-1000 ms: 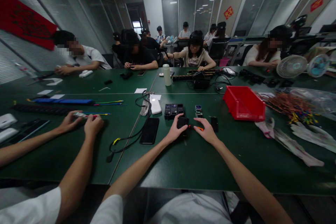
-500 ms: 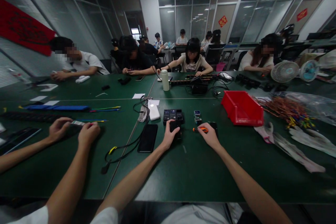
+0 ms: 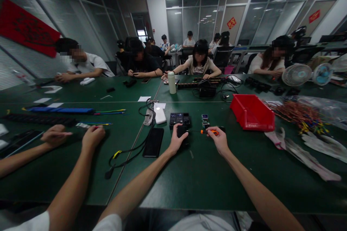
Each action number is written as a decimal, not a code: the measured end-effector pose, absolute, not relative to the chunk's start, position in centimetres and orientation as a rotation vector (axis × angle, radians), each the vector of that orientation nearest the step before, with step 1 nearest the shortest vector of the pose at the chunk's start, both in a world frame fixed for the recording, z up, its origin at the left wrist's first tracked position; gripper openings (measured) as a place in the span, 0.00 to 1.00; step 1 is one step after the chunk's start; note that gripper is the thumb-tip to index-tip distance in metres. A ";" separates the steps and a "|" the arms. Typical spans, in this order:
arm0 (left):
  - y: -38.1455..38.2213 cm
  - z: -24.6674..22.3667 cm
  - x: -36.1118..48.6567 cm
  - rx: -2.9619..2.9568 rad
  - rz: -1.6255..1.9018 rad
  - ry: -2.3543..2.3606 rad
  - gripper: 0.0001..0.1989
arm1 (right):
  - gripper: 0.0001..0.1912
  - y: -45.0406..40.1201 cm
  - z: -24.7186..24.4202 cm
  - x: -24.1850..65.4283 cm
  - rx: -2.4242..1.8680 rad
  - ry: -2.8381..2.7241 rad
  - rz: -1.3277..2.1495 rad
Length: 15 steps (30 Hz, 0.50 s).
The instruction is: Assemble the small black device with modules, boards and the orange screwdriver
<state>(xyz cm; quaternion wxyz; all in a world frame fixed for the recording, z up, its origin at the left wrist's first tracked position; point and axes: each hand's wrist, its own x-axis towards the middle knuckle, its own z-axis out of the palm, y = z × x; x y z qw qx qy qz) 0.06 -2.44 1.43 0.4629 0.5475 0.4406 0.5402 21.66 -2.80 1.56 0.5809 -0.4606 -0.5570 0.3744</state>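
My left hand (image 3: 176,141) is closed around a small black box-like device (image 3: 183,131) on the green table; its details are too dark to make out. In my right hand (image 3: 220,141) is a screwdriver with an orange handle (image 3: 213,132), its thin shaft pointing left toward the black device. I cannot tell whether the tip touches it. Just beyond my left hand sits a black case with several compartments (image 3: 180,118). A small circuit board module (image 3: 205,120) lies beyond my right hand. Part of a dark flat object (image 3: 222,129) shows behind my right fingers.
A black phone (image 3: 153,142), a white power bank (image 3: 159,113) and a black cable (image 3: 130,162) lie to the left. A red bin (image 3: 252,113), gloves (image 3: 303,158) and copper wires (image 3: 300,113) are at right. A co-worker's hands (image 3: 92,138) work at the left.
My right hand has turned and lifted slightly, showing more of the orange handle. My left hand keeps its hold on the black device. The view has shifted slightly.
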 end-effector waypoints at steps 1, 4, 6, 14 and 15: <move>-2.5 1.5 0.1 1.347 1.328 1.087 0.24 | 0.15 -2.8 1.6 21.6 -1.079 -1.306 0.873; -2.6 1.6 0.2 1.362 1.346 1.093 0.25 | 0.16 -3.0 1.6 21.7 -1.082 -1.317 0.867; -2.7 1.7 0.2 1.379 1.360 1.088 0.25 | 0.15 -3.1 1.7 21.7 -1.081 -1.324 0.856; -2.7 1.6 0.2 1.405 1.374 1.091 0.26 | 0.16 -3.4 2.1 21.8 -1.085 -1.339 0.850; -2.7 1.5 0.2 1.401 1.373 1.099 0.26 | 0.16 -3.4 2.1 21.8 -1.088 -1.342 0.847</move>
